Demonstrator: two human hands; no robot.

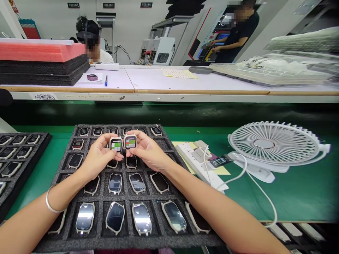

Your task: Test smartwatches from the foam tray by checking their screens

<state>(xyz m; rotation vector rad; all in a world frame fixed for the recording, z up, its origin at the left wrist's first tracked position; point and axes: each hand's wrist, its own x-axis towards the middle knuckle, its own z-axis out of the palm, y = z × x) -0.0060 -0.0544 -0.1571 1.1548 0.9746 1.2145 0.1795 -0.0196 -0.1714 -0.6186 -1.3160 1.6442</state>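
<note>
My left hand (pixel 102 155) pinches a smartwatch body (pixel 116 145) whose lit screen has green and white blocks. Beside it, my right hand (pixel 147 150) grips a second smartwatch body (pixel 130 141), its screen lit with green, white and a red patch. Both watches are strapless, pale-framed and face me side by side. They hang over a black foam tray (pixel 102 239) with square pockets. Several more watches lie in those pockets, such as a dark-screened watch (pixel 115 217) near the front. My forearms hide part of the tray.
Another foam tray of watches (pixel 43 155) lies at left. To the right are a white power strip (pixel 194 164), a small black device (pixel 221 161), a cable and a white fan (pixel 265 144). A shelf (pixel 159 92) crosses behind, holding foam stacks (pixel 39 72). Two people are beyond it.
</note>
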